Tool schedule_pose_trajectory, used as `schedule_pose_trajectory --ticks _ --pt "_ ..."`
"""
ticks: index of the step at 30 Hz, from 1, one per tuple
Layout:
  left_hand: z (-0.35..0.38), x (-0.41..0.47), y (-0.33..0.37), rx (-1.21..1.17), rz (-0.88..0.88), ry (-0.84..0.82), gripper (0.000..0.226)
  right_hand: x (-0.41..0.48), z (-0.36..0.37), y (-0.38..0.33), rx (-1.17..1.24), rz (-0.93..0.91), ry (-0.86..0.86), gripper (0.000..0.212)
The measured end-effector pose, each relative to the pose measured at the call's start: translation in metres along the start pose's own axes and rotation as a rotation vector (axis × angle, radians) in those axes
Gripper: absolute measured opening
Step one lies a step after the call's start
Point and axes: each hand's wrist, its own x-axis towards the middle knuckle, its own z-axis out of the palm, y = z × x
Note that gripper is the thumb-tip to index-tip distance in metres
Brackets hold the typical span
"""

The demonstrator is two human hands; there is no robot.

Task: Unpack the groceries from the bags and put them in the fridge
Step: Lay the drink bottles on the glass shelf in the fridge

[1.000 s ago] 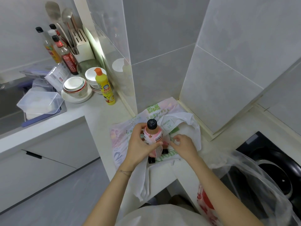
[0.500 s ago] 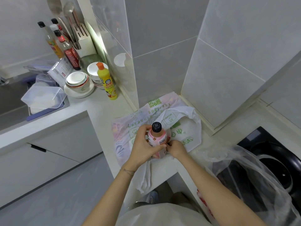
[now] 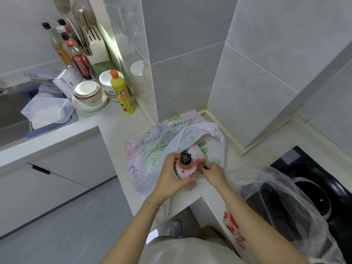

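Note:
A white shopping bag with green print lies on the pale counter corner. My left hand grips a pink drink bottle with a black cap, held upright at the bag's mouth. A second pink bottle lies on its side inside the bag. My right hand reaches into the bag's mouth beside it, fingers curled at that bottle's dark cap end; the grip itself is hidden.
A clear plastic bag slumps over the black stove at the right. A yellow squeeze bottle, stacked bowls, sauce bottles and a plastic tub crowd the counter at the left. Tiled walls close the corner behind.
The upright bottle has come lower and nearer the counter edge in my left hand. My right hand has shifted right into the bag's mouth, and a second bottle now shows there.

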Motion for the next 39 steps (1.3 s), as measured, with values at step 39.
schedule_pose_trajectory --ticks 39 --pt "0.016 0.002 -0.024 0.082 -0.003 -0.065 0.071 -0.052 -0.081 -0.064 -0.158 -0.472 0.285 0.016"
